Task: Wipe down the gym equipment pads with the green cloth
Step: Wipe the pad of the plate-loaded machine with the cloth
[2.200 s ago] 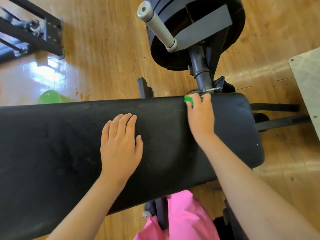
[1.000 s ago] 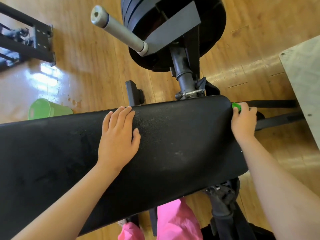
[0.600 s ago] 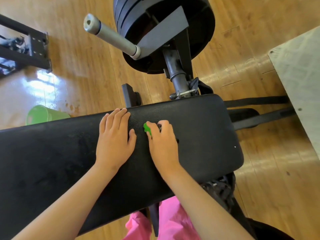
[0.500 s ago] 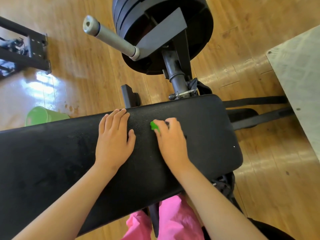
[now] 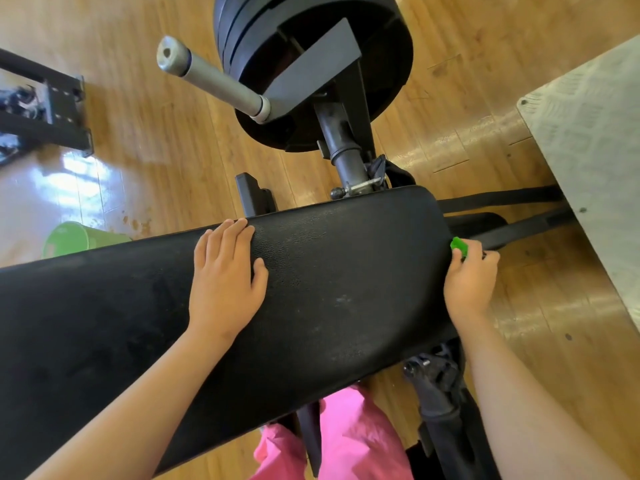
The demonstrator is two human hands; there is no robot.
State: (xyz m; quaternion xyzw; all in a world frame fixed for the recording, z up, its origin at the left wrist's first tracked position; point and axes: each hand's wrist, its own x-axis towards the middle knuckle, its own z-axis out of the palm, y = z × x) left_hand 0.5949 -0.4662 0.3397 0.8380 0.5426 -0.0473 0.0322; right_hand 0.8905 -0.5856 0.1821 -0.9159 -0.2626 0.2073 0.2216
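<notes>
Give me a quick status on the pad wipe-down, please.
Left hand flat on the black pad. Right hand grips the green cloth at the pad's right end. Only the left hand sits in the wiping path.

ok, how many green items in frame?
2. The green cloth, mostly hidden in the right hand at the right end of the bench pad; a green bucket on the floor left, partly behind the pad.

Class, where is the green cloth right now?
Head view, right side: the green cloth peeks from the right hand, gripped at the right end of the black pad.
</notes>
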